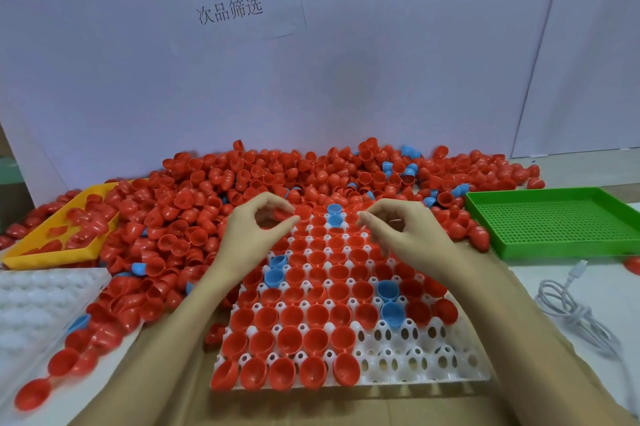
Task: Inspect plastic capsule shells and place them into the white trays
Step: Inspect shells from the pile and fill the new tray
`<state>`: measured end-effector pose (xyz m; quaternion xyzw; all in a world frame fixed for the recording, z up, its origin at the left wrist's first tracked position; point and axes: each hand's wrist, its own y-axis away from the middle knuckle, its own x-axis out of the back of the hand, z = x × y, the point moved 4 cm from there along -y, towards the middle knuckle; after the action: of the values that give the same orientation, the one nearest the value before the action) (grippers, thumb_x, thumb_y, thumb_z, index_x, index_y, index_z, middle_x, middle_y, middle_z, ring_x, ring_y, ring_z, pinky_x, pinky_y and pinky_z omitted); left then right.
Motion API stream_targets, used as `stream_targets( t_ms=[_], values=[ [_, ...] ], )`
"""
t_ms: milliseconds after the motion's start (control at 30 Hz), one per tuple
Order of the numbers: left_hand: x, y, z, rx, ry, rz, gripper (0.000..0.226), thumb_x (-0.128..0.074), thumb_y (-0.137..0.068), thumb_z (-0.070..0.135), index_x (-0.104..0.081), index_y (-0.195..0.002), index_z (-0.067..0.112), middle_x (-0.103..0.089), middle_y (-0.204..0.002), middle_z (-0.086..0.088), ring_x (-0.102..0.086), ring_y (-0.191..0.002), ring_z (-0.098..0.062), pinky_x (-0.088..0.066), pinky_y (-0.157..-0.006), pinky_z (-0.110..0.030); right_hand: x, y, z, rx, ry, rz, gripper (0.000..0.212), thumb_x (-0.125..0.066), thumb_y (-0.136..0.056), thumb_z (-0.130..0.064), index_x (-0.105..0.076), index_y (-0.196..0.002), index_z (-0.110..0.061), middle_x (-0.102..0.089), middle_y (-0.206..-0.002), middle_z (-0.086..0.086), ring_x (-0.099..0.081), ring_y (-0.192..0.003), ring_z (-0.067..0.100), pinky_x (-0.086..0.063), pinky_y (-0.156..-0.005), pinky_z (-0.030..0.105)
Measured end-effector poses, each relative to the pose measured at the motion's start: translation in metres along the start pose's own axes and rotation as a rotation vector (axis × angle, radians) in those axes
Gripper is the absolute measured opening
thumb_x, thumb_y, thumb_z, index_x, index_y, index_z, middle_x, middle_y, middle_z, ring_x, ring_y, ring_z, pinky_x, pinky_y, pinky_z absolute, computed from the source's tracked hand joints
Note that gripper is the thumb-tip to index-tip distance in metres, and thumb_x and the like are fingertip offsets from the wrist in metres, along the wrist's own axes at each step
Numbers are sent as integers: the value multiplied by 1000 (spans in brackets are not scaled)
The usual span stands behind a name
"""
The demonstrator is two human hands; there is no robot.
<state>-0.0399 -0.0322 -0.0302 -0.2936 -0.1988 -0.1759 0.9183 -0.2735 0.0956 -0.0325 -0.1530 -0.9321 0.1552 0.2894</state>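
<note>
A white tray [415, 356] with cup-shaped pockets lies on cardboard in front of me. Red capsule shells [315, 308] fill most pockets, open side up, along with a few blue shells [391, 311]; the near right pockets are bare. Behind and to the left spreads a large pile of loose red shells [214, 190] with some blue ones mixed in. My left hand [256, 228] hovers over the tray's far left end, thumb and index curved apart with nothing between them. My right hand [405, 228] hovers over the far right end, fingers curled down and hiding what is under them.
A second white tray [34, 304] sits at the near left with red shells along its edge. A yellow tray [48, 249] holding some red shells is at the left. An empty green perforated tray [554, 221] stands at the right, a white cable [571, 308] beside it. A white wall with a paper sign rises behind.
</note>
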Motion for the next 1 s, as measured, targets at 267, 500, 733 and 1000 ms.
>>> stream_targets(
  t_ms=[267, 500, 733, 1000],
  values=[
    [-15, 49, 33, 37, 429, -133, 40, -84, -87, 20, -64, -121, 20, -78, -110, -9, -76, -106, -25, -60, -93, -29, -19, 14, -34, 37, -213, -263, 57, -85, -88, -25, -62, -138, -39, -72, -122, -14, -75, -107, 10, -64, -87, 32],
    [-10, 55, 41, 60, 424, -134, 33, -87, -83, 32, -73, -111, 23, -79, -110, -5, -77, -104, -23, -60, -93, -29, -20, 18, -45, 46, -258, -282, 23, -76, -96, -25, -76, -118, -20, -79, -111, -5, -77, -101, 15, -63, -92, 35],
    [-11, 57, 42, 70, 396, -138, 18, -68, -99, 37, -76, -105, 22, -79, -94, -5, -78, -83, -24, -59, -82, -24, -23, 22, -44, -76, -330, -356, 39, -53, -105, -43, -79, -112, -14, -80, -103, 3, -77, -90, 21, -62, -79, 30],
    [-26, 60, 31, 359, 804, -344, 35, -49, -111, 37, -68, -114, 8, -70, -95, -18, -66, -74, -25, -57, -73, -30, -24, 20, -45, -70, -429, -206, 23, -56, -107, -22, -70, -125, -15, -74, -96, 13, -74, -81, 28, -62, -72, 35]
  ],
)
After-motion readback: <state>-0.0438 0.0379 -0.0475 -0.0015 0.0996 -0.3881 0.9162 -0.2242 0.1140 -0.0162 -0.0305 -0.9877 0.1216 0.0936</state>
